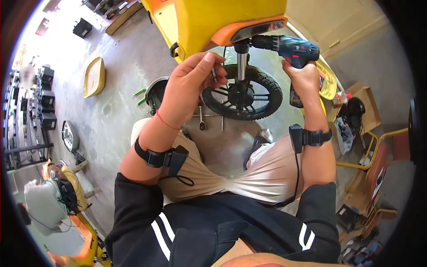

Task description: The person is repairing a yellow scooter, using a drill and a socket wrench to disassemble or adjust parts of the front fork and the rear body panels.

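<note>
My right hand grips a blue and black cordless drill. The drill points left, its chuck close to the top of the fork under the yellow front of a vehicle. Left of the shiny fork tube, my left hand is closed, its fingertips round a small slim metal rod. The kind of rod cannot be made out. Below both hands is a black front wheel with a knobbly tyre and dark spokes.
On the floor by my knees are a ratchet wrench, a dark bowl-like part and green-handled pliers. A yellow tray lies further left. To the right stand an open cardboard box and a yellow-framed chair.
</note>
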`<state>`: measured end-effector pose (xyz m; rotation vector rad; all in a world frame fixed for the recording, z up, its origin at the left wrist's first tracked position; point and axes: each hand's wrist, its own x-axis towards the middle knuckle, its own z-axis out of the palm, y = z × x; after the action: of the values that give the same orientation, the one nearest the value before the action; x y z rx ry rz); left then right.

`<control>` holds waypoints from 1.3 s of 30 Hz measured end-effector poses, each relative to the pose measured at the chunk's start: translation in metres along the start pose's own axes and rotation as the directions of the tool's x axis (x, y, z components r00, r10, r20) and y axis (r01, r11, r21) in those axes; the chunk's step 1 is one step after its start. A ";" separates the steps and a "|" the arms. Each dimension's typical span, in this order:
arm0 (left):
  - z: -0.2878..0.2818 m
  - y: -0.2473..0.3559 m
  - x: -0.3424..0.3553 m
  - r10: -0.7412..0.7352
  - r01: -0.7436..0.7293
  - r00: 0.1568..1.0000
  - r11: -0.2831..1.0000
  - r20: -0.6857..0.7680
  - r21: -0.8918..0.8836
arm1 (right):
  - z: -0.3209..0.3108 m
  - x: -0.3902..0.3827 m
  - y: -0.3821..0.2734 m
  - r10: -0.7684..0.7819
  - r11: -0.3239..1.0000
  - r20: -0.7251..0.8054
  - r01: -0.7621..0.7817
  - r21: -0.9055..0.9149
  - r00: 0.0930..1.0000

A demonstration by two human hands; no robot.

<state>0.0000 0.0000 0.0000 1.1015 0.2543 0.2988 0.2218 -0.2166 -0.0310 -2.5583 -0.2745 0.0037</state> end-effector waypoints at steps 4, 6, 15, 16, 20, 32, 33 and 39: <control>-0.003 0.002 -0.001 -0.009 0.010 1.000 1.000 0.005 -0.016 | 0.005 0.001 0.004 -0.006 0.999 -0.026 0.007 0.048 1.000; -0.003 0.001 -0.002 0.006 -0.006 1.000 1.000 0.001 -0.028 | 0.004 0.002 0.006 -0.037 0.998 -0.046 0.040 0.056 0.998; -0.012 0.006 -0.002 0.015 -0.012 0.987 1.000 -0.158 0.020 | -0.009 0.007 0.038 0.000 0.930 0.150 -0.055 0.363 0.989; -0.015 0.005 -0.002 0.031 -0.024 0.987 0.999 -0.155 0.046 | -0.018 0.005 0.042 -0.017 0.928 0.183 -0.053 0.370 0.983; -0.025 0.003 -0.011 0.015 0.049 0.969 0.966 -0.247 0.252 | -0.039 -0.022 0.049 -0.028 0.798 0.474 -0.266 0.541 0.880; -0.028 -0.011 -0.012 0.377 -0.310 0.926 0.768 -0.004 0.561 | 0.037 -0.120 0.012 0.014 0.606 0.928 -0.741 0.288 0.372; -0.029 -0.011 -0.011 0.352 -0.288 0.936 0.798 -0.021 0.529 | 0.042 -0.120 0.014 -0.035 0.631 0.939 -0.721 0.286 0.342; -0.027 -0.009 -0.008 0.489 -0.414 0.872 0.713 0.023 0.566 | 0.080 -0.119 0.023 -0.344 0.939 0.665 0.250 0.237 0.663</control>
<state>-0.0152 0.0155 -0.0196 1.7352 0.1826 0.7791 0.1053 -0.2164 -0.1176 -2.2384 -0.9519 0.8629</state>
